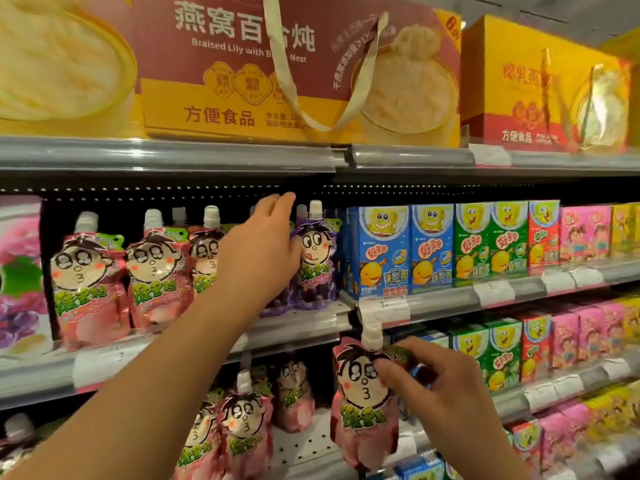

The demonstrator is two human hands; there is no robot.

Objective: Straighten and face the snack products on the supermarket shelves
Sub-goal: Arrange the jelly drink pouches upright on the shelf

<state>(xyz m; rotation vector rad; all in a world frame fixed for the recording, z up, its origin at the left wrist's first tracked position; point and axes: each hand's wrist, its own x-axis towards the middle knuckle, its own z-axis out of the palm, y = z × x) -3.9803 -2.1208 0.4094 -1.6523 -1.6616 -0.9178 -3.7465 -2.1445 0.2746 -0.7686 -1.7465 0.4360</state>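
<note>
My left hand (259, 247) reaches up to the middle shelf, fingers straight, its thumb side against a purple grape jelly pouch (317, 261) with a cartoon face. Left of it stand pink peach pouches (88, 282) of the same brand in a row, caps up. My right hand (433, 386) pinches the top corner of one loose pink pouch (363, 403) and holds it upright in the air in front of the lower shelf. More pink pouches (242, 431) stand on that lower shelf.
Blue, green and red cartoon snack boxes (429, 247) fill the middle shelf to the right, with more on the shelves below. Large red-and-yellow gift boxes (298, 67) with carry straps sit on the top shelf. Price-tag rails (495, 292) edge each shelf.
</note>
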